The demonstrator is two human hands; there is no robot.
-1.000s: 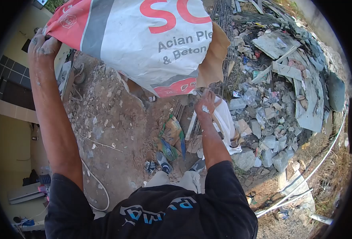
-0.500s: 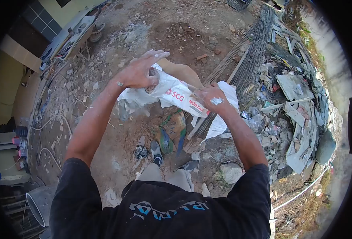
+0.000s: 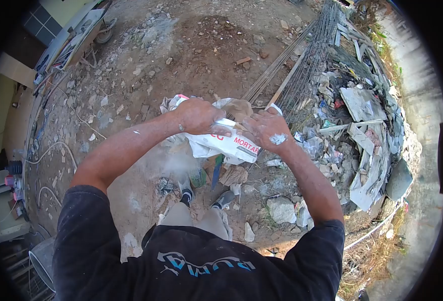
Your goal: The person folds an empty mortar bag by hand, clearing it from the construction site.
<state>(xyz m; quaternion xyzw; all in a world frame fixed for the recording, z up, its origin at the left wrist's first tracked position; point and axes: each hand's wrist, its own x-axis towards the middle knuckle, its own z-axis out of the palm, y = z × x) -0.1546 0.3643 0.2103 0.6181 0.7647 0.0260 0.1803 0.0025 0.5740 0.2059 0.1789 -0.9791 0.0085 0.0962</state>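
A crumpled white mortar bag with red lettering is stretched between my two hands, raised in front of my body. My left hand is closed on its upper left part, with fingers wrapped over the folded edge. At the right end, my right hand grips the bag with bent fingers, and whitish residue marks its back. Brown paper shows behind the bag between the hands. Pale dust hangs below the bag's left side. The bag's inside is hidden.
Long thin rods lie at the upper right beside a heap of rubble and broken boards. A wheelbarrow stands at upper left. A bucket lies at lower left. Stones cover the dirt ground, including a large rock.
My left hand has gone from spread fingers to closed on the bag and moved slightly right and down. The bag is more crumpled, and dust has appeared beneath it.
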